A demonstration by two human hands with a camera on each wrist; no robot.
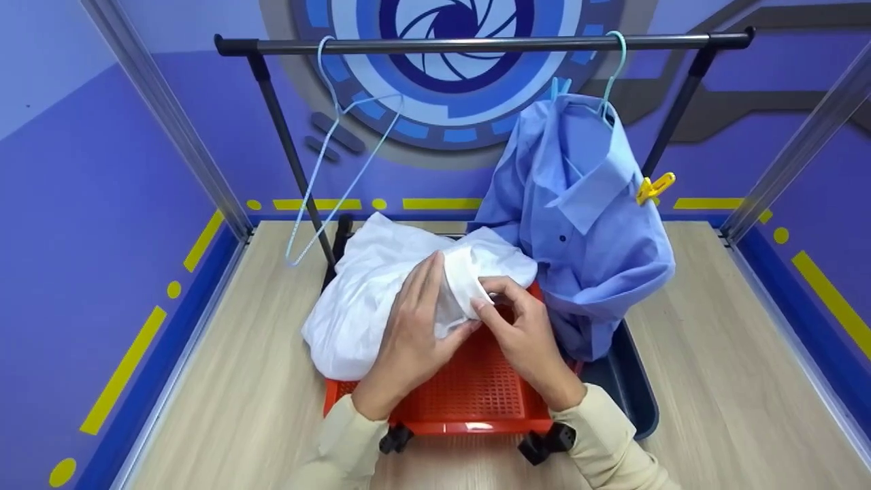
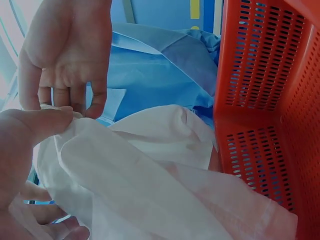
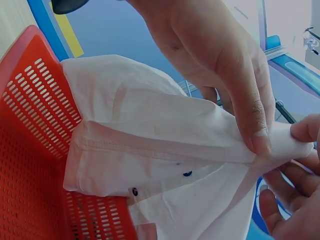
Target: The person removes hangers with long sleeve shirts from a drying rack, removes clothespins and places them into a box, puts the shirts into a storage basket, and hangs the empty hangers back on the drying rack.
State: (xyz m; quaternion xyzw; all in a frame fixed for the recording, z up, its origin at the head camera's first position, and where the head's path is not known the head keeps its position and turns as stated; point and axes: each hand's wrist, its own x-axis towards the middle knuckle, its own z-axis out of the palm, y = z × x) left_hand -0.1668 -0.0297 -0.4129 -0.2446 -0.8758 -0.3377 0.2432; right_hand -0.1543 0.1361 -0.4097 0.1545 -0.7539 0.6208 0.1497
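White shirt (image 1: pixel 360 286), crumpled, centre of head view, covering the red basket (image 1: pixel 469 391) from about 9 to 1 o'clock. Both hands on it. Left hand (image 1: pixel 414 327): gripping cloth between thumb and fingers, fingers stretched along the 9 o'clock side of a stiff white band (image 1: pixel 463 279), thumb at the band's lower end. Collar or cuff, cannot tell which. Right hand (image 1: pixel 527 333): at 3 o'clock from left hand, thumb and forefinger pinching the band's edge. Hands close together, band between them. Right wrist view: dark buttons (image 3: pixel 187 173) on the white shirt; cloth lies against the basket's perforated wall.

Blue shirt (image 1: pixel 585 211) at 2 o'clock from the white one, hanging on a teal hanger (image 1: pixel 616 68). Yellow clip (image 1: pixel 655 188) on its 2 o'clock side, blue clip (image 1: pixel 560 87) up at its 12. Second hanger (image 1: pixel 333 116), pale blue, at 11 o'clock from the white shirt, hooked on the same black rack's rail (image 1: pixel 435 46), which runs across 12 o'clock. Dark tray (image 1: pixel 639 395) at 4 o'clock, partly hidden by blue shirt and right arm. Black feet (image 1: pixel 544 442) at 5 and 7 o'clock of the basket. Wood-look surface (image 1: pixel 721 340) underneath. Cream sleeves (image 1: pixel 347 435) on both arms.
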